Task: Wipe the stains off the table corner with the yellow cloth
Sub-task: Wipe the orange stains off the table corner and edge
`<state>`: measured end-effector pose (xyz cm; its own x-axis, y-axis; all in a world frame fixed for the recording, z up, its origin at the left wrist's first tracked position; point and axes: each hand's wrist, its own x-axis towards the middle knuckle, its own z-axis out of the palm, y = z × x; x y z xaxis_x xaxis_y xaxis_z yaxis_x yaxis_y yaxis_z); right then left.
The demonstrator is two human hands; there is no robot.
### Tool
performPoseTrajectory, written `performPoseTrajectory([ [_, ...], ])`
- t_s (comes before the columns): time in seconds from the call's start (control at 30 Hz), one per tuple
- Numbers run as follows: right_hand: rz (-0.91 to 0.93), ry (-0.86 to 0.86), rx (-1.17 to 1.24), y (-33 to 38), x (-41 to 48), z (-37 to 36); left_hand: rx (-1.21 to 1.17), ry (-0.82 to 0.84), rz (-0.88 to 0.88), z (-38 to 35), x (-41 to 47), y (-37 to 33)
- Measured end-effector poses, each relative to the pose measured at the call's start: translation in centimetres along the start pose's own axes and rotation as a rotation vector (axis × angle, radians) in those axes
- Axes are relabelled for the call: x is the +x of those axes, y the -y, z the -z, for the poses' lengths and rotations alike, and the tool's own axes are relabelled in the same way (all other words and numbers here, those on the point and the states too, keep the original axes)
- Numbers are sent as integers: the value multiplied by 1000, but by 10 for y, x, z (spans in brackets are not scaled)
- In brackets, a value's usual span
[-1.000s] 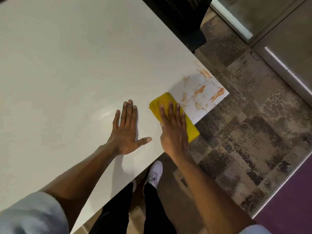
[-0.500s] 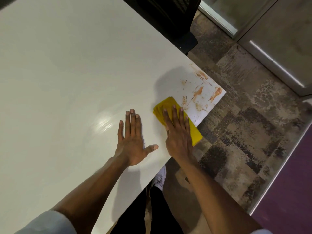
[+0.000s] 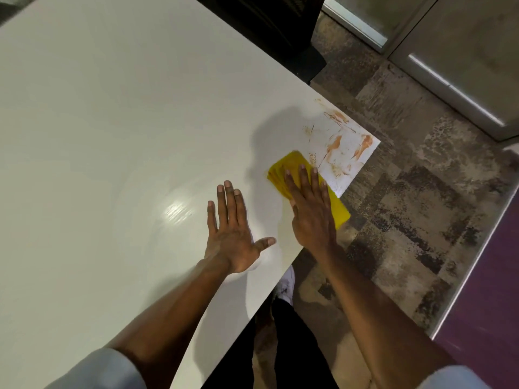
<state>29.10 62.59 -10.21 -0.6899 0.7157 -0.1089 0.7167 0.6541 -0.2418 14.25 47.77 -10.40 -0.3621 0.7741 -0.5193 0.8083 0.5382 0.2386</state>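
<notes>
Yellow cloth (image 3: pixel 289 164) long axis diagonal, off the table (image 3: pixel 112 136) edge, right hand (image 3: pixel 311 217) fingers flat atop (gripping nothing)

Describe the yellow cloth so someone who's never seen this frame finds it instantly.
Start at the big white table and follow its near edge to the corner smeared with orange stains. Just short of those smears, the yellow cloth lies flat under the right hand, one end overhanging the table edge. It is the only bright yellow thing in view; the left hand beside it rests on bare table.
</notes>
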Motion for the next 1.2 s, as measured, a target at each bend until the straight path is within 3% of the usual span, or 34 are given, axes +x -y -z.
performPoseTrajectory([
  [0.17, 1, -22, 38, 0, -1, -3, 3, -50, -22, -7, 0, 3],
  [0.33, 26, -33, 46, 4, -54, -16, -65, -228, -91, -15, -3, 4],
  [0.47, 91, -5, 21, -14, 0, -5, -145, -293, -108, -9, 11, -7],
  [0.63, 98, 3, 34, -29, 55, 5, -133, -238, -36, 4, 37, -25],
  [0.9, 177, 34, 66, -17, -20, -7, -56, -67, 28, 15, 42, -28],
  [1.1, 161, 73, 26, -33, 89, 17, -46, -40, 63, 14, 47, -30],
  [1.2, 141, 36, 44, -22, 89, 16, -47, -25, 55, 14, 46, -30],
])
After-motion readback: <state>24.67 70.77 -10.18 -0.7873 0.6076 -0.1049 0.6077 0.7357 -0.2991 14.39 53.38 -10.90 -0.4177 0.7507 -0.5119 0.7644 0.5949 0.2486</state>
